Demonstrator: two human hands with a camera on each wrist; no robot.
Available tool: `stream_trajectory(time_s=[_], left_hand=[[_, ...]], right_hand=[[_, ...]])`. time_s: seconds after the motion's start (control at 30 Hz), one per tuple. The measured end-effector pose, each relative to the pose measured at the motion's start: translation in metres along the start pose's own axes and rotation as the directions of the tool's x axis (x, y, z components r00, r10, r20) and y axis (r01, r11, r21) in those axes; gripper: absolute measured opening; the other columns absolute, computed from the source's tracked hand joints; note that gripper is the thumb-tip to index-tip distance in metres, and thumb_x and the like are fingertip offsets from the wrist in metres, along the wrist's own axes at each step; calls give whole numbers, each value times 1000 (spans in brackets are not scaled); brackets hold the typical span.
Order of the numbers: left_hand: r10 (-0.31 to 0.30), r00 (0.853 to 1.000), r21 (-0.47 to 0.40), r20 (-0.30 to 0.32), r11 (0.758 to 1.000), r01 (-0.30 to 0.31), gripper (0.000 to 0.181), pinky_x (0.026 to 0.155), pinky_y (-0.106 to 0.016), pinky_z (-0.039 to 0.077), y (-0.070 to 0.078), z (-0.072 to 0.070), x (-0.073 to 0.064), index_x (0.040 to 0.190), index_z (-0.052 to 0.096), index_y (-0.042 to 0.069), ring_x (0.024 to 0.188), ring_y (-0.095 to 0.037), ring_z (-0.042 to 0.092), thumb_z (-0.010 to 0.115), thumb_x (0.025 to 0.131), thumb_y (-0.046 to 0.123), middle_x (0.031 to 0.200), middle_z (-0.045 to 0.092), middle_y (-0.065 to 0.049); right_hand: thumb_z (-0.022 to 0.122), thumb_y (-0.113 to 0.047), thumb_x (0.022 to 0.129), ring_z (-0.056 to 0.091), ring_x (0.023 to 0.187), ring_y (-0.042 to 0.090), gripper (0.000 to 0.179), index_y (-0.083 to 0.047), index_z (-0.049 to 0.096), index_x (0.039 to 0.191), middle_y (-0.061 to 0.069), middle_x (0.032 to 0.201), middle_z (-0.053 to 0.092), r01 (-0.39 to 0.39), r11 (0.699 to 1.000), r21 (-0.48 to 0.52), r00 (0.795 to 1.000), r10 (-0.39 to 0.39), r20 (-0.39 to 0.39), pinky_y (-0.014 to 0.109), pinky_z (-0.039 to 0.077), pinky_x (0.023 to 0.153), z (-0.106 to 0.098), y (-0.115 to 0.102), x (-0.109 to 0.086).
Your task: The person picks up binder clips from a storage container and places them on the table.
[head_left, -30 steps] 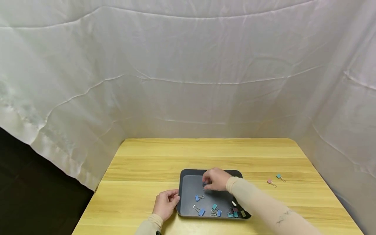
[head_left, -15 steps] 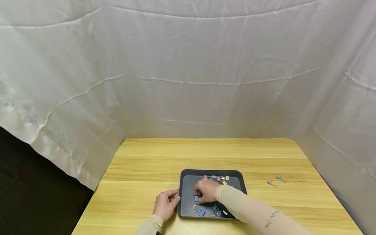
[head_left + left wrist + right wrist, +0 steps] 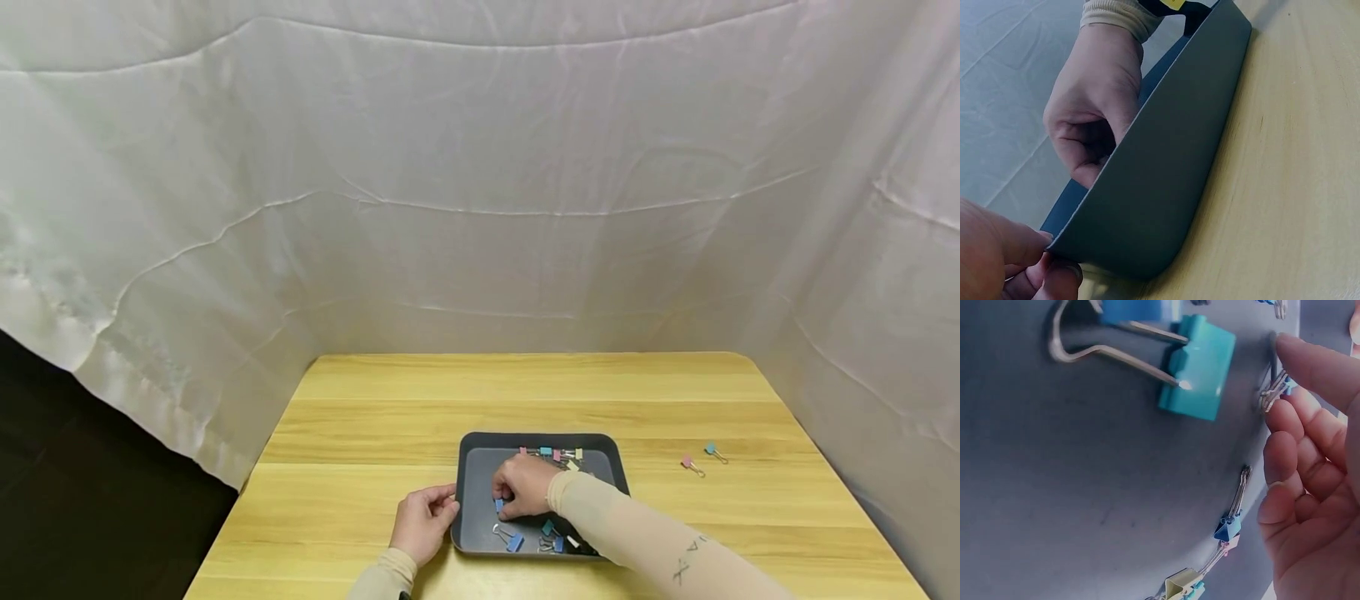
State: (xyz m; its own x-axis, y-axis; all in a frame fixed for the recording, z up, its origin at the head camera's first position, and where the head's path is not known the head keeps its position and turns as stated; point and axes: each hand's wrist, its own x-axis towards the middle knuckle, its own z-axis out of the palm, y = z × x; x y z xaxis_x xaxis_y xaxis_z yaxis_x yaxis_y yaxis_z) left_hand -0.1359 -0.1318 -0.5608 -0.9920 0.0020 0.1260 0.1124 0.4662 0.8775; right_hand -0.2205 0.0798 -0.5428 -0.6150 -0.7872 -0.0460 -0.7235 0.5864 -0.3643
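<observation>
A dark grey tray [image 3: 468, 467] holds several binder clips of different colours. At its left side my left hand [image 3: 422, 521] pinches the rim; thumb and fingers meet at the tray corner in the left wrist view. My right hand [image 3: 527, 486] reaches into the tray, thumb and index finger around a small blue binder clip [image 3: 499, 506]. Just below that hand lie a larger blue binder clip [image 3: 514, 542] and a teal binder clip [image 3: 548, 527]. Up close, the right wrist view has a turquoise binder clip [image 3: 1200, 372]. The right forearm hides the tray's near right corner.
Along the tray's far side sit pink, turquoise and yellow clips [image 3: 580, 454]. Right of the tray, a pink clip [image 3: 692, 465] and a turquoise clip [image 3: 715, 451] lie on the wooden table [image 3: 375, 417]. White cloth [image 3: 525, 250] hangs behind.
My right hand has come from the tray's far middle down and left to the small blue binder clip, uncovering the far row of clips. The left hand stays on the rim.
</observation>
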Motion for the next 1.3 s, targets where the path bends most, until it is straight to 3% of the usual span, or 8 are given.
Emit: stream_trajectory(time_s=[0.37,0.6,0.87,1.1,1.3], left_hand=[[-8,1000,7,5,1000,8,20,59,-18,46,0,-1,-1,103,70,-6,69,-5,54,69,85,1,78,63,1],[-9,1000,3,2,1000,9,21,59,-18,47,1,1,0,104,70,-6,69,-5,55,70,84,1,78,63,0],[2,1000,12,0,1000,-2,20,59,-18,47,0,1,1,102,71,-6,68,-4,54,70,83,0,77,63,0],[-6,1000,7,6,1000,6,20,58,-18,46,1,-1,1,102,71,-6,68,-4,54,70,84,1,77,63,1],[-7,1000,3,8,1000,7,19,58,-17,45,2,-1,0,102,71,-5,67,-4,53,70,83,1,77,62,1]], right_hand=[[79,-22,79,52,60,-3,13,-16,68,84,-17,68,56,-51,989,141,994,63,-85,18,46,59,-27,16,-6],[75,-22,83,52,59,1,13,-15,68,91,-14,71,57,-136,976,173,967,169,-190,24,47,61,-55,50,-23],[77,-19,81,54,66,5,12,-13,69,88,-11,73,59,-230,958,170,901,275,-335,26,48,64,-77,102,-58],[74,-17,83,52,67,10,9,-10,69,87,-6,73,58,-371,908,196,836,418,-355,30,46,65,-83,151,-103],[71,-21,86,54,72,14,16,-8,70,93,-3,79,61,-495,839,227,773,544,-326,37,48,70,-78,186,-145]])
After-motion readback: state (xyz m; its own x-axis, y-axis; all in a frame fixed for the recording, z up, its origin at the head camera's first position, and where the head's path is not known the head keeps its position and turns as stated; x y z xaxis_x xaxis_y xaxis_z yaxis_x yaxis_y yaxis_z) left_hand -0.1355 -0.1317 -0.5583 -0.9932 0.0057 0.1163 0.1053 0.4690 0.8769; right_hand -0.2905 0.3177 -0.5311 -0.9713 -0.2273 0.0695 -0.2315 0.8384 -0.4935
